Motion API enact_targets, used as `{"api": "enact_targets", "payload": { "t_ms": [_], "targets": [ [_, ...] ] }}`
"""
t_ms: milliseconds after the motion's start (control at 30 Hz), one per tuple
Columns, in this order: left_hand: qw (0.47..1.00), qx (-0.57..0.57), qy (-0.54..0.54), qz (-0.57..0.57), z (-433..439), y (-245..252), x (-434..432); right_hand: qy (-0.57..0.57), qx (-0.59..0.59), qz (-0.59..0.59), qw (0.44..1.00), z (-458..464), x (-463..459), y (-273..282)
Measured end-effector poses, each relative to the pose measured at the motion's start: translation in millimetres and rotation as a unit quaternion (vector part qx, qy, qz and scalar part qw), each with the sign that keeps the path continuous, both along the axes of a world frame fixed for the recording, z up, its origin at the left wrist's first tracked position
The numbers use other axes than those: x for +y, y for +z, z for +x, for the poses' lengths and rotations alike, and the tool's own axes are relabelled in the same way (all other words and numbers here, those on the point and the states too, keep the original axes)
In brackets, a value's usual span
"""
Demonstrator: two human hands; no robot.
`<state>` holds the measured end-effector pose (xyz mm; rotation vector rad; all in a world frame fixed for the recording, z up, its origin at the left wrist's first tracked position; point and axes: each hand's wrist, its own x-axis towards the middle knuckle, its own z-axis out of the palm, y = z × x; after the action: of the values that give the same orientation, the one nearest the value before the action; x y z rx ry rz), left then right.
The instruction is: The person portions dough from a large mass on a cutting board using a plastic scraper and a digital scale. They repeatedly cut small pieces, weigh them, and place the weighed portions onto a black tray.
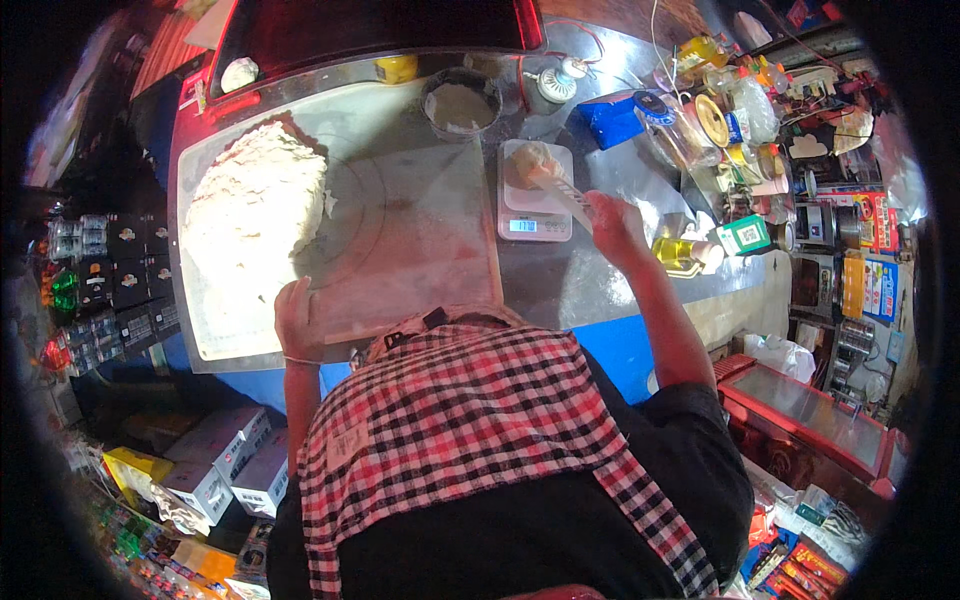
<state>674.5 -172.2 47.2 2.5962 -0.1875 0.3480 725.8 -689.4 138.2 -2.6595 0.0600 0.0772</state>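
My right hand (616, 229) grips a pale flat dough scraper (566, 196) with dark markings. The scraper's far end meets a small lump of dough (534, 161) on the white digital kitchen scale (534, 226), whose display is lit. My left hand (298, 319) has curled fingers and rests at the front of the work board (420, 247), beside the near right edge of a large mass of dough (255, 202). Whether it holds anything is hidden. Strong light washes out much of the big dough mass.
Behind the board stands a bowl of flour (460, 105). Right of the scale are a blue box (609, 124), an oil bottle (675, 255) and a green box (744, 235). Jars and bottles crowd the right side. A dark panel (375, 26) borders the back.
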Motion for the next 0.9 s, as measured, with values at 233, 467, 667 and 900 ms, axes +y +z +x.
{"api": "enact_targets", "payload": {
  "t_ms": [233,467,667,900],
  "targets": [
    [1.0,0.01,0.016,-0.011,-10.3,1.7,1.7,0.101,-0.084,-0.086,0.988,9.9,6.5,-23.4],
    [0.996,0.056,0.066,0.012,-33.7,-2.0,6.5,0.084,-0.062,-0.066,0.992,17.5,0.3,-34.1],
    [0.996,0.059,0.059,-0.008,-31.4,-1.9,1.7,0.003,0.038,0.052,0.998,34.9,-12.4,-45.9],
    [0.997,0.041,0.057,0.011,-26.7,-4.2,5.0,-0.098,0.247,0.278,0.923,33.8,-27.7,-61.3]
  ]
}}
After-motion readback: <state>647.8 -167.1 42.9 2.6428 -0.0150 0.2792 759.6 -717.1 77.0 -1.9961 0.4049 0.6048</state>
